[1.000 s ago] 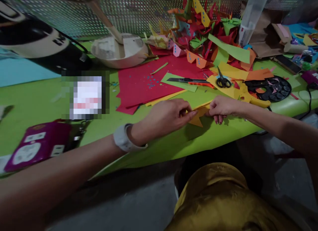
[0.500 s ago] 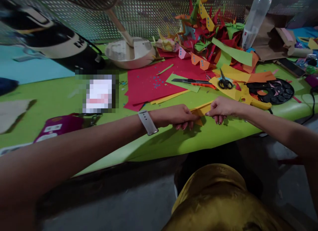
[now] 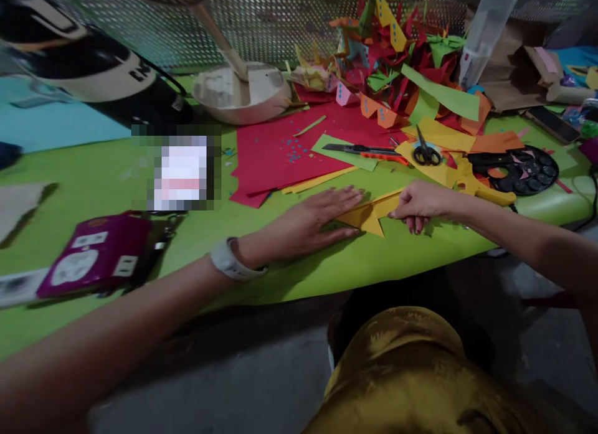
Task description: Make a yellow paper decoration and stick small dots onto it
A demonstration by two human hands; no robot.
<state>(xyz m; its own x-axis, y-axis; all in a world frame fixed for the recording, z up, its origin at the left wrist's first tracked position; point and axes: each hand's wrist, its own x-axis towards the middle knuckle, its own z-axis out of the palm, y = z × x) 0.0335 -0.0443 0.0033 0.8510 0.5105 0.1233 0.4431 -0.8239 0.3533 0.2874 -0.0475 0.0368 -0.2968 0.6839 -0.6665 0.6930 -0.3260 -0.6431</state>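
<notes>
I've 1 folded yellow-orange paper piece (image 3: pixel 369 217) pinched in R hand (image 3: pixel 420 202), L hand (image 3: pixel 306 225) flat at other end, fingers spread, 1 pr black-handled scissors (image 3: pixel 424 147) nearby.

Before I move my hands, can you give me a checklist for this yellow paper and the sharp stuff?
1. Right hand has a grip on the folded yellow paper: ok, pinching its right end.
2. Left hand open: ok, palm down at the paper's left end.
3. Utility knife blade tucked in: not ok, it looks extended.
4. Black-handled scissors away from both hands: ok, lying apart.
5. Yellow tool, maybe a glue gun, switched off: cannot tell.
</notes>
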